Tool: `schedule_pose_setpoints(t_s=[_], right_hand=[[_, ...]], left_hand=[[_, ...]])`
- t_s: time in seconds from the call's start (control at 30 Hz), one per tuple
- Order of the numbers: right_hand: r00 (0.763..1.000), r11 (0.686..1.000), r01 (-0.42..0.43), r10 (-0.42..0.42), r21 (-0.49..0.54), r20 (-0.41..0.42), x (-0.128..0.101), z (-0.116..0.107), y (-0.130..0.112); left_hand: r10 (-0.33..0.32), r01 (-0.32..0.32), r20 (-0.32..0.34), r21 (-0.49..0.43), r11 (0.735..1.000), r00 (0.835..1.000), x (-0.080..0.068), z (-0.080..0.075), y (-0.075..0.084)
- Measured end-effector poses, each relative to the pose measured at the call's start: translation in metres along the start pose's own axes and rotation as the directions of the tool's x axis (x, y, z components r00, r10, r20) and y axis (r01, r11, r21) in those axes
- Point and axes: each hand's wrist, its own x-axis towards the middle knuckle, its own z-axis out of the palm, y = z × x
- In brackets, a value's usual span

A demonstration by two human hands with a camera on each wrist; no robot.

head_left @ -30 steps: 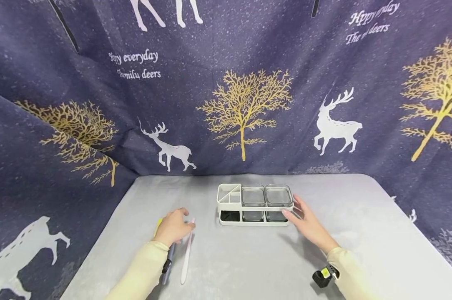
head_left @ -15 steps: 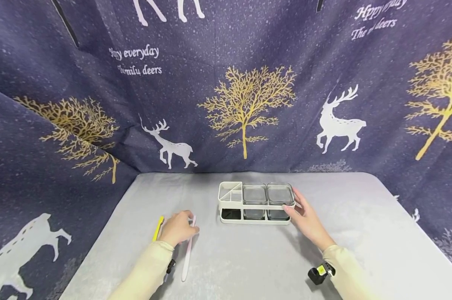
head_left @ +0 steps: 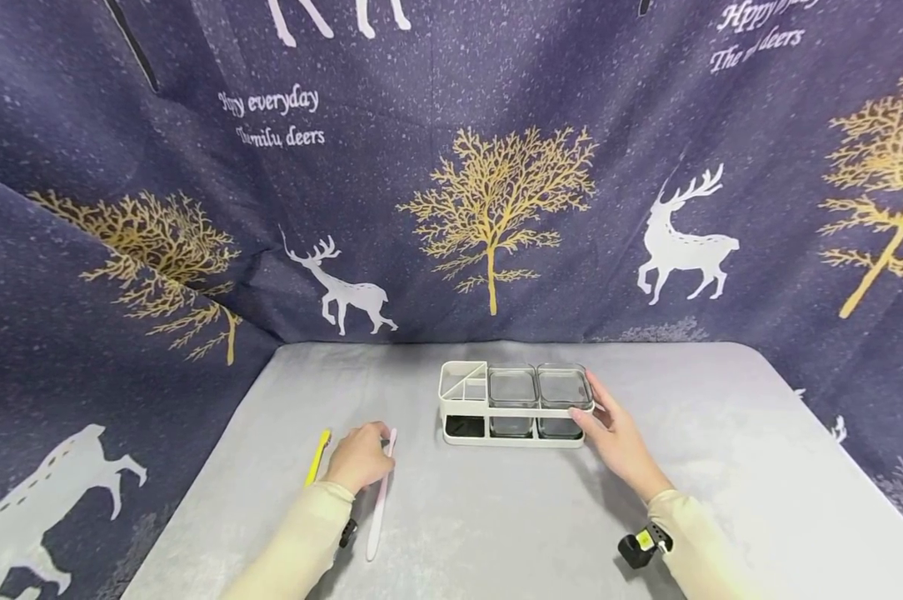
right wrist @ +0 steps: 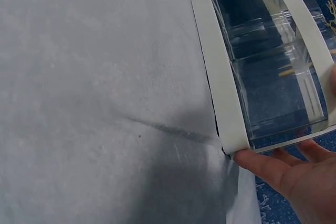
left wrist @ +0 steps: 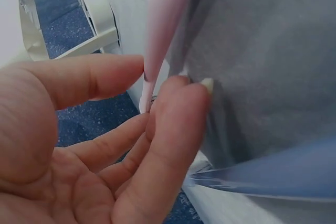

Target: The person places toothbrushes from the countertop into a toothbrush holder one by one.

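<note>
The desk (head_left: 496, 517) has a soft grey cloth on it. All around it hangs a dark blue curtain (head_left: 451, 167) with white deer, gold trees and some white words.

Near the back middle of the desk stands a white organizer (head_left: 462, 410). It has clear boxes (head_left: 539, 387) in it on the right side, and small white spaces on the left side.

The right hand (head_left: 616, 440) is at the right end of the organizer. Its fingers are straight and they touch the white frame and the clear box at that end. This grip is open and flat, just resting there.

The left hand (head_left: 357, 457) is well apart from the organizer, at the left. Its thumb and fingertips pinch the top end of a long pale pink pen (head_left: 380, 500). The rest of the pen lies on the cloth and points back toward the person. A yellow pen (head_left: 317, 457) lies just beside the hand, on its left. A bluish pen (left wrist: 273, 174) lies near the hand too.

A second ago the left hand lay over the pens. Now it has moved a bit to the right and its fingers close on the pink one. The right hand has stayed by the organizer.
</note>
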Motion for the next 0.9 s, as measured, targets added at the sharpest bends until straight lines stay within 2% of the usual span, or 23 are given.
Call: schedule_pose_setpoints(t_s=[0.3,0.9], right_hand=[[1.000,0.999,-0.019,0.019,0.041,0.001,-0.0010,-0.0002,-0.0025],[0.996,0.989,-0.088,0.088,0.121,0.006,0.0010,-0.0013,-0.0001]], left_hand=[[-0.038,0.038,-0.015,0.003,0.999,0.999,0.0022,0.0031,0.0009],[-0.058,0.055,-0.042,-0.067,0.996,0.997,0.0019,0.0006,0.0030]])
